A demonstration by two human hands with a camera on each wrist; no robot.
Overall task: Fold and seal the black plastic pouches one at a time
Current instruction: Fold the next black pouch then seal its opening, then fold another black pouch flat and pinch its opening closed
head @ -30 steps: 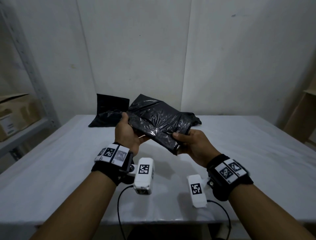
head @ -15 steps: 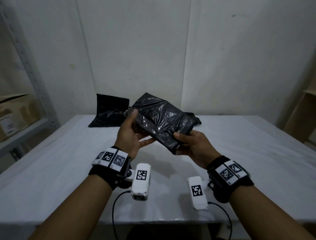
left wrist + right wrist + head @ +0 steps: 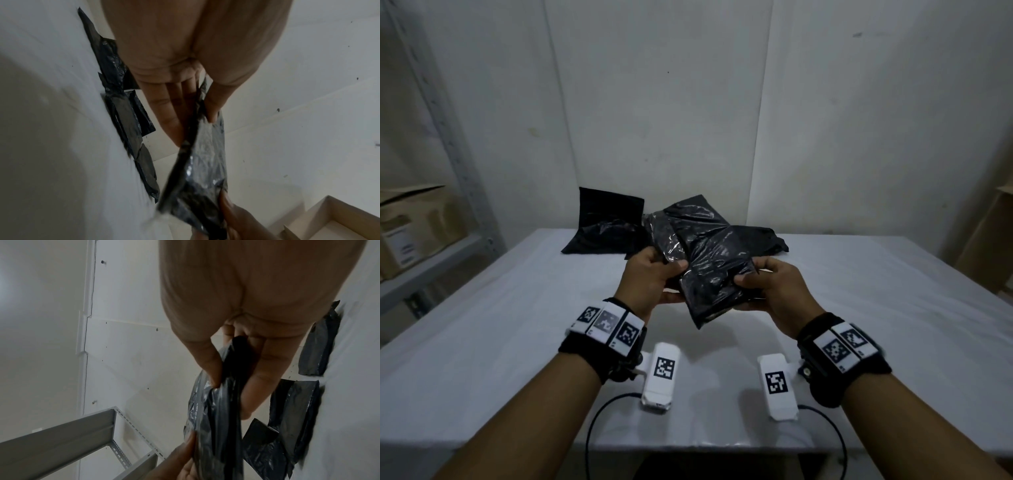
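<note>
Fingers of our left hand (image 3: pixel 650 274) curl around one end of a black pouch (image 3: pixel 709 274), thumb pressed on top and the other fingers underneath, as the left wrist view shows with the thumb (image 3: pixel 213 104) on the crinkled plastic. Our right hand (image 3: pixel 774 291) pinches the opposite end the same way, thumb above and fingers below, which the right wrist view confirms. Both forearms reach forward from the near edge, wrists about level, palms turned inward toward each other. We hold the pouch in the air above the white table (image 3: pixel 517 325), tilted so its near corner hangs down between our hands. Its upper part is folded over and wrinkled. Behind it, more black pouches (image 3: pixel 609 226) lie at the far side of the table by the wall. A cardboard box (image 3: pixel 410 233) sits on a grey metal shelf (image 3: pixel 434 260) to the left.
</note>
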